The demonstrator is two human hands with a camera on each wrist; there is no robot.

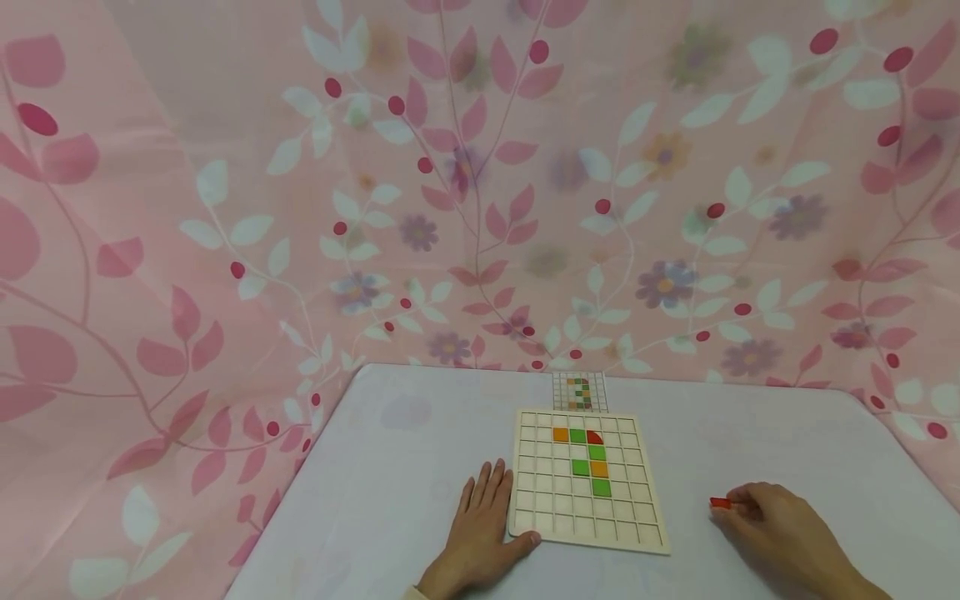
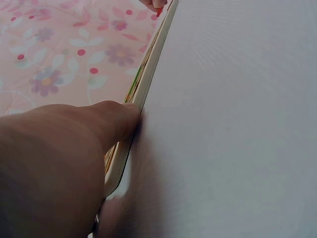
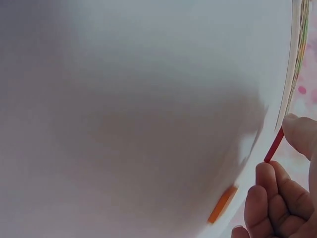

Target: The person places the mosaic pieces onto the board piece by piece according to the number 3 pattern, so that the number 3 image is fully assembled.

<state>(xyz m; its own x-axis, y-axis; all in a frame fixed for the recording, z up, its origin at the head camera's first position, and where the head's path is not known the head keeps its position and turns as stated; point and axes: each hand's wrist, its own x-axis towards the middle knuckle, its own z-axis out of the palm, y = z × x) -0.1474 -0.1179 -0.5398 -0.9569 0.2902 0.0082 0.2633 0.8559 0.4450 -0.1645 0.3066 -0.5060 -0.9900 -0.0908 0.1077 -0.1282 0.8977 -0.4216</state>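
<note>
A cream grid board [image 1: 543, 504] lies on the table with several orange, green and red tiles in its squares. Among them are an orange tile [image 1: 560, 435] and a rounded red tile [image 1: 595, 437] in the same row. My left hand [image 1: 483, 533] rests flat along the board's left side, fingers straight, its thumb [image 2: 121, 119] at the board's near edge. Right of the board, my right hand [image 1: 783, 529] pinches a thin red tile [image 3: 275, 144] between thumb and fingertips. Below that hand, in the right wrist view, an orange tile [image 3: 223, 204] lies on the table.
A small printed grid card [image 1: 558, 400] with a coloured pattern lies just behind the board. The white tabletop [image 1: 405, 450] extends to both sides. A pink floral curtain [image 1: 480, 208] hangs right behind the table.
</note>
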